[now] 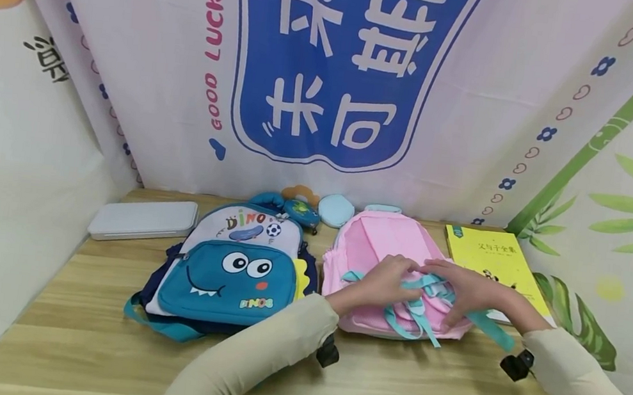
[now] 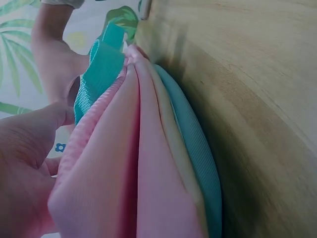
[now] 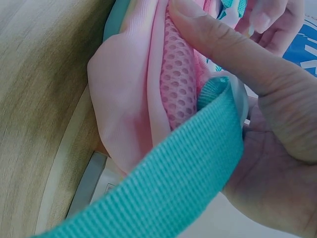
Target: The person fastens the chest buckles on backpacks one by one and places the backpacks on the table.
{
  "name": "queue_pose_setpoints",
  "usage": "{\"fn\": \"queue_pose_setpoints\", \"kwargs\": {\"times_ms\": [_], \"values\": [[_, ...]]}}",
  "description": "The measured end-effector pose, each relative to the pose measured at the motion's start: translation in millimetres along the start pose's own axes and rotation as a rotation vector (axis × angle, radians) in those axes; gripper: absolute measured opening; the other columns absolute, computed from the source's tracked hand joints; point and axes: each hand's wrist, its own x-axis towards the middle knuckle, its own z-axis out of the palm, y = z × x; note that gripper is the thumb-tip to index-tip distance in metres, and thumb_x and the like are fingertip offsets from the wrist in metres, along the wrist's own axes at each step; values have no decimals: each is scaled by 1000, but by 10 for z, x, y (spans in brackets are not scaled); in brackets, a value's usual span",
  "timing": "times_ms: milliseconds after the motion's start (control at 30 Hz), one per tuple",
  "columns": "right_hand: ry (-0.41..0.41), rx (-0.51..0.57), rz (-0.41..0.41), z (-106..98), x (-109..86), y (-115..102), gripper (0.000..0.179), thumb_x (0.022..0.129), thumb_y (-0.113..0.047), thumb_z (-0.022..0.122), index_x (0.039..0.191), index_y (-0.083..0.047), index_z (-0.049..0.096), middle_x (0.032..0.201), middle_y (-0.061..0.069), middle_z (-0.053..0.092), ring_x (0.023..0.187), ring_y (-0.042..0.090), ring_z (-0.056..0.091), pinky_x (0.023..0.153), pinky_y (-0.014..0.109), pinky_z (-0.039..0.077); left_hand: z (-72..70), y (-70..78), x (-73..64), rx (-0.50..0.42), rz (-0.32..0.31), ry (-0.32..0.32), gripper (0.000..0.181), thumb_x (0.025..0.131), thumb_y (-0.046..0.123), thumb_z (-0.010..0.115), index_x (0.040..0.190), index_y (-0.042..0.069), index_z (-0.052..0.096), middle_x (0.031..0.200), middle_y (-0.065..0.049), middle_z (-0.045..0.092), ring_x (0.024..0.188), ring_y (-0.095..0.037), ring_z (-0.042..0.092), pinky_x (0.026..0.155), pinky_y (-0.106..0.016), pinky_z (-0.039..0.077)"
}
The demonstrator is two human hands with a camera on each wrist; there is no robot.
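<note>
A pink backpack (image 1: 382, 236) lies on the table with its teal straps (image 1: 421, 327) uppermost. My left hand (image 1: 383, 283) bends over the middle of it, fingers and thumb at the teal webbing. From the right, my right hand (image 1: 466, 289) holds the strap area, its fingers close to the left ones. In the right wrist view the right thumb (image 3: 218, 37) lies along the pink mesh padding (image 3: 178, 74), and a wide teal strap (image 3: 183, 168) loops out by the palm. The right fingertips are hidden there.
Left of the pink bag lies a blue dinosaur backpack (image 1: 229, 278). A grey flat case (image 1: 143, 220) is at the back left, a yellow book (image 1: 486, 257) at the right. Behind the bags are a small dinosaur pouch (image 1: 301, 213) and a light blue round item (image 1: 335, 211), near the curtain.
</note>
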Motion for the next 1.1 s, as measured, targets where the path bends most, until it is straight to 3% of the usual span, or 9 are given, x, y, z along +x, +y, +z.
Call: {"fn": "queue_pose_setpoints", "kwargs": {"times_ms": [300,433,733,1100], "values": [[-3,-14,-1,-18,13,-8,113,59,-40,99,150,-2,44,160,29,34,146,55,27,111,73,31,66,31,46,197,-5,-27,42,99,37,64,133,12,64,137,-5,56,127,-21,49,108,-28,42],[-10,-13,8,-11,19,1,112,59,-40,99,150,-4,45,160,29,33,146,55,26,111,73,30,84,36,50,243,-18,-43,42,100,39,62,133,13,65,140,-4,53,127,-21,47,108,-29,41],[-7,-23,2,4,29,8,112,59,-41,99,149,-2,46,160,28,34,146,55,28,111,73,32,90,16,60,273,-16,-81,42,100,42,60,134,17,62,137,-1,52,123,-19,45,106,-29,40],[-17,-21,6,0,48,10,112,59,-40,99,150,-5,44,159,28,36,145,54,31,110,73,33,58,-5,28,245,25,-28,33,97,37,68,120,14,65,112,3,60,105,-14,48,91,-22,42]]}}
